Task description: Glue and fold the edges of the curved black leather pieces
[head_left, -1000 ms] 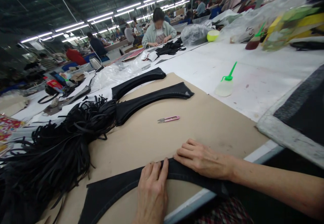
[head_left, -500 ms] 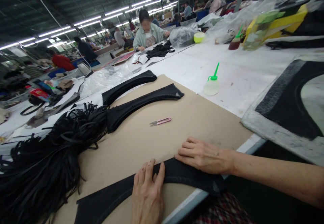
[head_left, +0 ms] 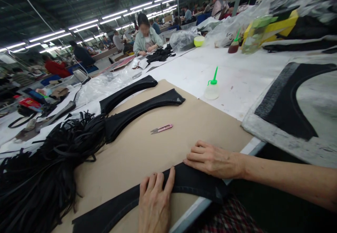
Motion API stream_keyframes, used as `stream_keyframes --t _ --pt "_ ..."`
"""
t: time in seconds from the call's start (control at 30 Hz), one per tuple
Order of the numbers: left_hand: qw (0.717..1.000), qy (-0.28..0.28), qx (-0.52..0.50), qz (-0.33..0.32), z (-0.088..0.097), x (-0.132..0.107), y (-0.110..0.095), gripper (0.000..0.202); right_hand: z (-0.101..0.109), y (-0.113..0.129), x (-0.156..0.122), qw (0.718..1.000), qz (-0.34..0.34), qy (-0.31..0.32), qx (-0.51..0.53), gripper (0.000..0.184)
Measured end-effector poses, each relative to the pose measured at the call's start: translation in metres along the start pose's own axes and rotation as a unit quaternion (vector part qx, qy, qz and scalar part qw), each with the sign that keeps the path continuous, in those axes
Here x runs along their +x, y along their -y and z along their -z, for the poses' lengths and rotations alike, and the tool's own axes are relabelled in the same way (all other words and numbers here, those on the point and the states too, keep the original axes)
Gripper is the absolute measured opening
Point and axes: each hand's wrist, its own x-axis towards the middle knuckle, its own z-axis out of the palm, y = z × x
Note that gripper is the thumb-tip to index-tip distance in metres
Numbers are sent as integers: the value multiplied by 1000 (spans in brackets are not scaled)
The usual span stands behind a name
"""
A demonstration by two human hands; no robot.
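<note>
Nearer to us than the pink snips [head_left: 162, 129], our left hand [head_left: 156, 198] lies flat, fingers parted, on one curved black piece [head_left: 184, 180], which runs beneath the palm. Our right hand [head_left: 213, 161] rests on the same piece, fingers together and slightly bent; its thumb is hidden, so we cannot tell whether it grips. The hands cover parts of the piece. Left of the snips we see one heap of black strips [head_left: 47, 177]; right of them, one pale board [head_left: 252, 129]. Beyond the snips lie two black stacks [head_left: 144, 109]. Farther beyond them, on the white tabletop [head_left: 184, 75], stand two green-spouted bottles [head_left: 211, 92], one whitish, one reddish; beyond and left, one person [head_left: 147, 40] leans over dark strips [head_left: 160, 54].
</note>
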Motion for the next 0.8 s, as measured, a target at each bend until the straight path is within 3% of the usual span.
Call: stream_keyframes --t 0.6,0.7,0.8 --pt "1000 12 7 3 6 6 -7 59 12 -14 -49 998 -55 -29 -4 33" --pt "1000 6 10 2 5 5 -8 59 17 -10 -44 992 -101 -72 7 38" --pt "1000 5 12 3 3 5 -8 58 16 5 -21 986 -140 -85 29 43"
